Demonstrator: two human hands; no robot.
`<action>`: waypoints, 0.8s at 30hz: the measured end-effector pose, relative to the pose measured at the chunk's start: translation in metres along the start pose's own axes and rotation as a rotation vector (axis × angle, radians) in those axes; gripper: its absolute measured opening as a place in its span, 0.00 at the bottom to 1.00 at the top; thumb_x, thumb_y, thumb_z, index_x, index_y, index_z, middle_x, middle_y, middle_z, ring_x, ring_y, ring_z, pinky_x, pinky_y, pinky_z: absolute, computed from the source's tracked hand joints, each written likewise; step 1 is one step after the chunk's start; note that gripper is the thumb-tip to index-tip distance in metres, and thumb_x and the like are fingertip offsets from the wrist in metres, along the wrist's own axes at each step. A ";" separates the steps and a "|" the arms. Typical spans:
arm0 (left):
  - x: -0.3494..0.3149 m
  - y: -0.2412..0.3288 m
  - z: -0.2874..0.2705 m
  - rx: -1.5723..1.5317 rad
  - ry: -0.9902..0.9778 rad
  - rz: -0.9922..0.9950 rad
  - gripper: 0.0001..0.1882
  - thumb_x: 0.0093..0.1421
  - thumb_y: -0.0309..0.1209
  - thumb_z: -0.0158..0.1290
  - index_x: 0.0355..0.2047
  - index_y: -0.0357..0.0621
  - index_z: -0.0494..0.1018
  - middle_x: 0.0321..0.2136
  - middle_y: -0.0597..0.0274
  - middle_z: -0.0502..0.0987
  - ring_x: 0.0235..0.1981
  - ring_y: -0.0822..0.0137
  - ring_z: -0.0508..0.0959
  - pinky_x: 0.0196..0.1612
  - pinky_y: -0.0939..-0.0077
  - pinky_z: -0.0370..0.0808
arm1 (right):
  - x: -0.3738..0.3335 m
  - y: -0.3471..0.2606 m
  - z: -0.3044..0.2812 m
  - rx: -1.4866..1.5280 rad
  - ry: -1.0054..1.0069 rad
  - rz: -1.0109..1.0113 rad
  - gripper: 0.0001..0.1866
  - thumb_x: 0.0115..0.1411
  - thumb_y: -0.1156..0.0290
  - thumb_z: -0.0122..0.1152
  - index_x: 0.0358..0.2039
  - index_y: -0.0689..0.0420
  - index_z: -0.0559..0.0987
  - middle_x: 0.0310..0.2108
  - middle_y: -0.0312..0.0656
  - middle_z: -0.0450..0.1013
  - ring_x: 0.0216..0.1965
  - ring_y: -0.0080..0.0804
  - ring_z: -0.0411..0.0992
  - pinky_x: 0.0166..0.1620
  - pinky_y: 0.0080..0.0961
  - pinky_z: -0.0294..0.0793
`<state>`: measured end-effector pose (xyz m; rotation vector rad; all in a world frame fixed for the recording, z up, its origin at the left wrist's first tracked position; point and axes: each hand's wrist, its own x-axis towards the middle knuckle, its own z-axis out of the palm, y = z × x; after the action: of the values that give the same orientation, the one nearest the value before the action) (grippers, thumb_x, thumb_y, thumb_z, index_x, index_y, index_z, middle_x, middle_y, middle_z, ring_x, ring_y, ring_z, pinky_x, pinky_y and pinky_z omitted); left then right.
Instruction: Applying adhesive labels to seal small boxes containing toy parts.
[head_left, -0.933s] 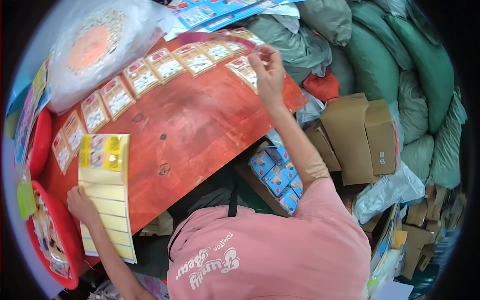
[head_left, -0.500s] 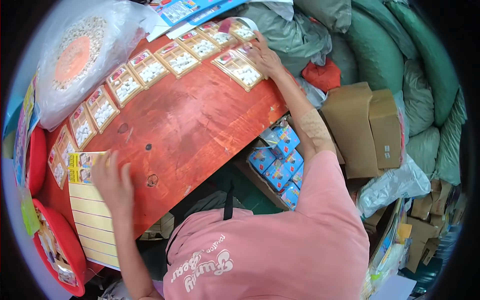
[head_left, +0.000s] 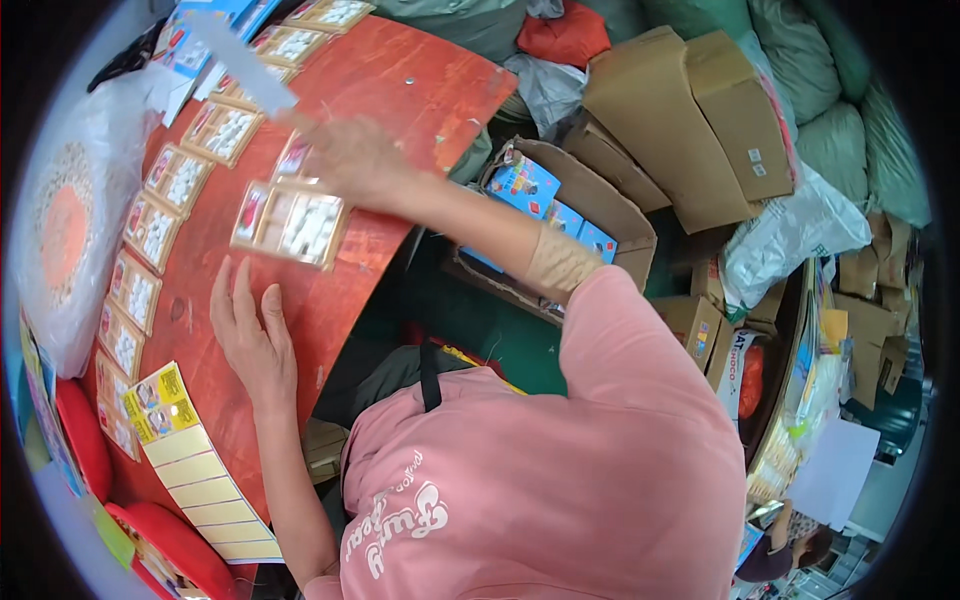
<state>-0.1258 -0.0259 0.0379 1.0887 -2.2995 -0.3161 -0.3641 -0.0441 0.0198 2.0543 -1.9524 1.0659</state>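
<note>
Your right grip [head_left: 355, 162] is blurring and covering part of a tray [head_left: 292, 157], and the pale strip [head_left: 243, 68] in it is smearing. Your forearm [head_left: 470, 215] is partly hiding blue boxes [head_left: 525, 187]; the view's lower edge is cutting off a red basin [head_left: 190, 538].

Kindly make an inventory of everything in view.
Compartment trays: about twelve, tan, on table
Table: one, red, left
Ruled sheet: one, yellow, on table
Blurred strip: one, pale, upper left
Plastic bag: one, clear, left
Printed sheets: several, blue, upper left
Tubs: two, red, lower left
Carton: one, brown, beside table
Printed boxes: several, blue, inside carton
Other cartons: several, brown, right
Sacks: several, greenish, top
Bundle: one, red, top
Co-worker: one, dark-clad, lower right
Shirt: one, pink, bottom
Left hand: one, over table
Right hand: one, over trays
</note>
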 end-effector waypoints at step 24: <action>-0.056 0.022 -0.019 0.243 -0.159 -0.027 0.27 0.52 0.41 0.54 0.50 0.43 0.66 0.55 0.52 0.63 0.59 0.48 0.57 0.60 0.47 0.50 | -0.010 -0.103 -0.063 0.849 0.099 -0.056 0.11 0.52 0.74 0.63 0.35 0.62 0.74 0.32 0.39 0.74 0.33 0.23 0.74 0.35 0.19 0.74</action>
<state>-0.1004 0.0316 0.0412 1.2530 -2.5166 -0.1396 -0.2950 0.0148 0.1000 2.2921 -1.5036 2.2036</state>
